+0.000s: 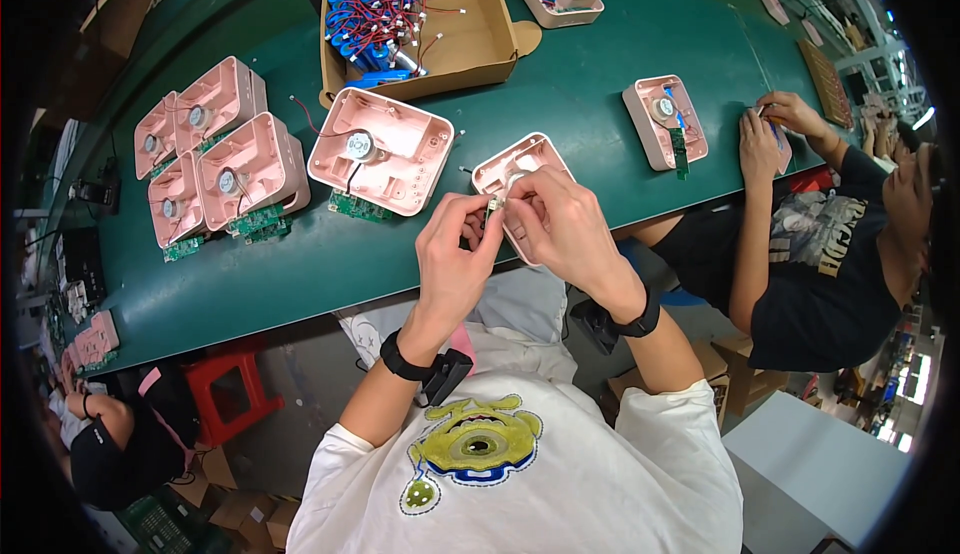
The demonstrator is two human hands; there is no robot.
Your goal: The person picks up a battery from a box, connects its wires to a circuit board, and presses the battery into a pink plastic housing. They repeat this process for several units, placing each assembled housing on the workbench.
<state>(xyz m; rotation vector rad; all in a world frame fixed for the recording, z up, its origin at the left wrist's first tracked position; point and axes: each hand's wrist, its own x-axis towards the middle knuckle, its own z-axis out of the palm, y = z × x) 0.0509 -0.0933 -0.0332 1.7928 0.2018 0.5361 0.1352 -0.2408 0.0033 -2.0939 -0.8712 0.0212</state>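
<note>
Circuit board [489,213], small and partly hidden, is pinched between the left hand's [455,252] thumb and fingers above the near edge of a green workbench [330,266]. The right hand [567,222] meets it, fingertips bunched at its upper end; whether they grip a lead cannot be told. Beneath both hands lies a pink housing [492,170]. Beside it sits a larger-looking open pink case [418,144]; beyond, a cardboard box [478,16] holds blue cells [372,22]. At right, a co-worker [835,289] works.
</note>
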